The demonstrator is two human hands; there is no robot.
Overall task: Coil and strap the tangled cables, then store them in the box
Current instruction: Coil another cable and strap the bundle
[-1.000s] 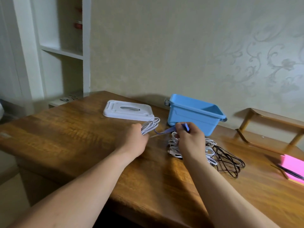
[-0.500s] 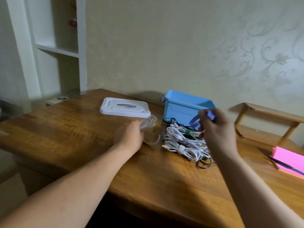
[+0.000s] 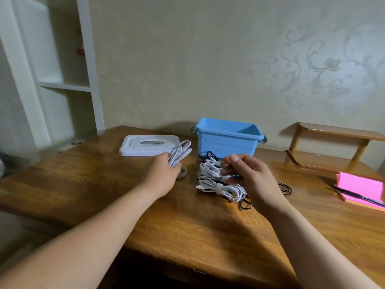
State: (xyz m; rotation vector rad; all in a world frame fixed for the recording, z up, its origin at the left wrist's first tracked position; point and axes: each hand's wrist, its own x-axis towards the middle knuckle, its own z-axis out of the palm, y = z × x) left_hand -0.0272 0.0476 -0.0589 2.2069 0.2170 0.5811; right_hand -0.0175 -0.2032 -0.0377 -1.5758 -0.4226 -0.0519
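Indoors, wood desk [image 3: 83, 184], wallpapered wall [image 3: 208, 59]; L hand [image 3: 160, 178] fingers grip white cable [image 3: 180, 152], R hand [image 3: 254, 180] unclear.

Wooden table [image 3: 83, 184] carries: white lid [image 3: 145, 146], blue box [image 3: 227, 142], cable pile [image 3: 216, 185] mid-table, wooden riser [image 3: 333, 147], pink notepad [image 3: 362, 188] far right.

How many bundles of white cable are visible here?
3. The left hand holds the first bundle near the lid. The upper bundle and lower bundle lie piled before the box. The right hand may hide more.
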